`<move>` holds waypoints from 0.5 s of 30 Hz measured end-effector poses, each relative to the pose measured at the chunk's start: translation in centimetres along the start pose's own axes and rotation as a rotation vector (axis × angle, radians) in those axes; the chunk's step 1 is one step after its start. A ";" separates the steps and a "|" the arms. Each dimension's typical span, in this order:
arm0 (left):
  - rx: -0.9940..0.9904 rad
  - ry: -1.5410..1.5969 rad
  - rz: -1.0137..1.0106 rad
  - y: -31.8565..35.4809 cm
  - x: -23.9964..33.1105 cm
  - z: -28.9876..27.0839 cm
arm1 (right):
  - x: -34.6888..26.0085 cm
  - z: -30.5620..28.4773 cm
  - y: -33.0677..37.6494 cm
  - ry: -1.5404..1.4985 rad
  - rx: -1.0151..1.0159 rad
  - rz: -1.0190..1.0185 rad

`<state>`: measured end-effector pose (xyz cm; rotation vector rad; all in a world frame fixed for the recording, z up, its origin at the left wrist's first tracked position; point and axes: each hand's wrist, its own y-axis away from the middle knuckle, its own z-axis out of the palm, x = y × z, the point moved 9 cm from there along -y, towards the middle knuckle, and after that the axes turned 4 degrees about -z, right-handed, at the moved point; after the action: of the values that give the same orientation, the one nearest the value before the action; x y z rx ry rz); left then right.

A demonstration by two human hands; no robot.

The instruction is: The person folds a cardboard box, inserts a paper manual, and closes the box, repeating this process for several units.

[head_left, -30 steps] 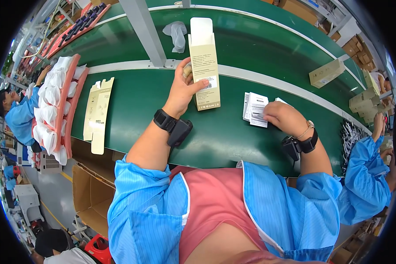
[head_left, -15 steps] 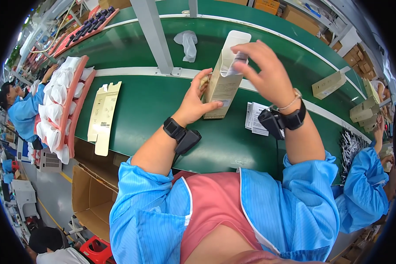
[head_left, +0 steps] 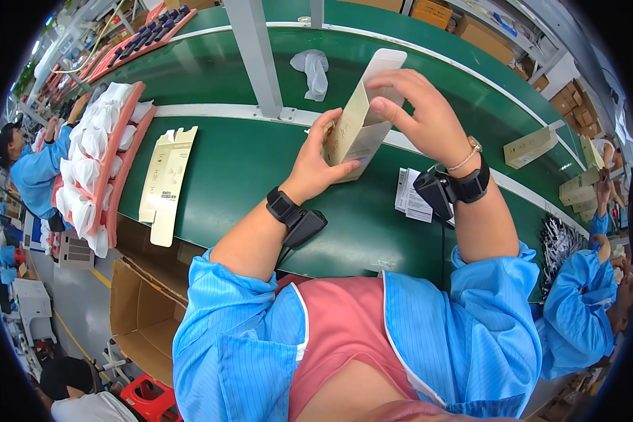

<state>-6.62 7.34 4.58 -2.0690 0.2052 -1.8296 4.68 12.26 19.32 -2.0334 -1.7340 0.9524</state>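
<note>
Tall cream carton (head_left: pixel 362 123), top flap open.

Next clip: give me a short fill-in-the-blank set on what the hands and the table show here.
1. Both hands hold an upright cream-coloured ____.
2. The left hand grips the carton near its ____ end.
3. The flat unfolded cartons lie on the green belt to the person's ____.
4. The right hand works at the carton's ____ end.

Missing words: carton; lower; left; upper
</note>
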 end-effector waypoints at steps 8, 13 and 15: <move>0.280 -0.425 0.099 0.6 1.6 -1.4 | 0.8 3.1 0.7 -0.026 -0.032 0.008; 0.336 -0.416 0.153 0.6 0.7 -2.6 | 5.0 1.1 0.4 0.091 0.029 0.036; 0.322 -0.379 0.106 0.5 -0.1 -2.9 | 7.4 -0.9 0.6 0.225 0.099 0.138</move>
<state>-9.37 6.43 4.57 -2.0762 -0.0759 -1.2805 6.13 19.40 17.44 -2.1253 -1.4195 0.7956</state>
